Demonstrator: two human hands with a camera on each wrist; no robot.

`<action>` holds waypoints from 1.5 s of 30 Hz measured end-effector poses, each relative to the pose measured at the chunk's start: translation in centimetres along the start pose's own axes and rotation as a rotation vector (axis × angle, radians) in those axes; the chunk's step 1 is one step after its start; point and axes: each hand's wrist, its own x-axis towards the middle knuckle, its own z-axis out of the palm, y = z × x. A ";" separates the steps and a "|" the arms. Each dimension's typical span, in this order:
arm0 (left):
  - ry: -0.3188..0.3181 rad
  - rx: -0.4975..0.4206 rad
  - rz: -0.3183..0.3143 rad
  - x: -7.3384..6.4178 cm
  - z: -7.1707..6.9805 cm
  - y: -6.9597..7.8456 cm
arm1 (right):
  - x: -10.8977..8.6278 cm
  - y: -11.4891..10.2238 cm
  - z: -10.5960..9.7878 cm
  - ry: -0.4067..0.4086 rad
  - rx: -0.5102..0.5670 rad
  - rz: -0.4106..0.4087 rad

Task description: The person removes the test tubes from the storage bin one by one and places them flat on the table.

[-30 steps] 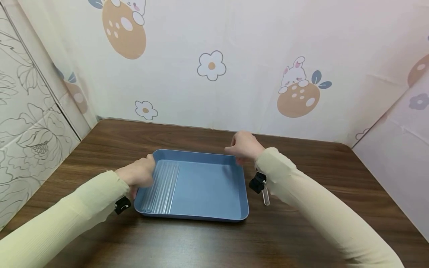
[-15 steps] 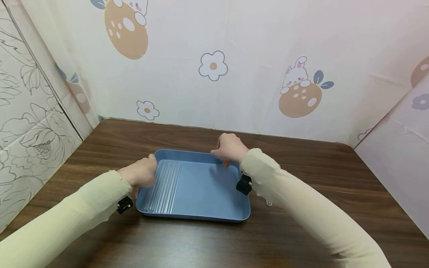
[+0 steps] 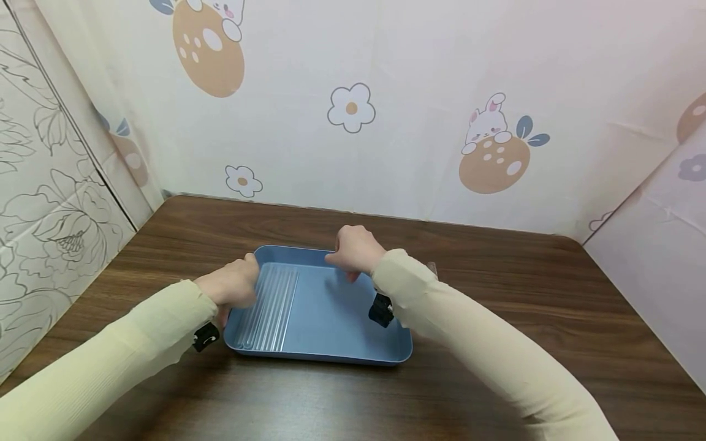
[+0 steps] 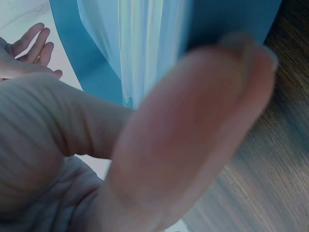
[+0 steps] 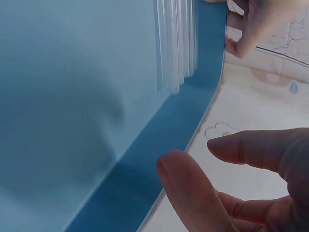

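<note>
A blue tray (image 3: 314, 357) lies on the table. Several clear test tubes (image 3: 270, 309) lie side by side along its left end. My left hand (image 3: 231, 285) pinches the tray's left wall; in the left wrist view a large fingertip (image 4: 188, 121) covers part of that wall. Over the back right part of the tray hovers my right hand (image 3: 357, 250), holding nothing. The right wrist view shows the right hand's thumb and index finger (image 5: 260, 150) apart near the back rim. Beyond my right sleeve the end of another clear tube (image 3: 432, 267) peeks out on the table.
The tray stands on a dark wooden table (image 3: 513, 275). A patterned curtain (image 3: 408, 153) rises along the table's back edge, and another floral panel (image 3: 60, 214) stands at the left. Each wrist wears a small black camera (image 3: 380, 310).
My right hand has moved left, from the tray's back right corner to over its inside. The left hand keeps its grip on the wall. My right sleeve now covers most of the loose tube.
</note>
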 end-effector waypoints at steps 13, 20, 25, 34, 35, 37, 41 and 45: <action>-0.009 0.042 -0.015 0.3 0.1 0.2 | 0.5 -2.0 2.1 -0.036 -0.007 -0.032; -0.006 0.044 -0.027 0.4 0.2 0.2 | 0.7 -2.6 2.9 -0.050 -0.005 -0.045; -0.004 0.052 -0.022 0.4 0.2 0.1 | 0.9 -3.2 3.5 -0.062 -0.011 -0.053; -0.015 0.035 -0.027 0.3 0.1 0.1 | 1.6 -3.8 4.7 -0.102 -0.002 -0.034; -0.016 0.034 -0.028 0.3 0.0 0.1 | 1.7 -3.8 4.8 -0.101 -0.002 -0.033; -0.017 0.030 -0.028 0.3 0.0 0.1 | 1.8 -3.9 5.1 -0.103 -0.010 -0.029; -0.029 0.034 -0.028 0.2 -0.1 0.0 | 2.1 -4.1 5.8 -0.103 -0.039 -0.026; -0.037 0.035 -0.025 0.1 -0.1 0.0 | 2.3 -4.3 6.2 -0.098 -0.061 -0.025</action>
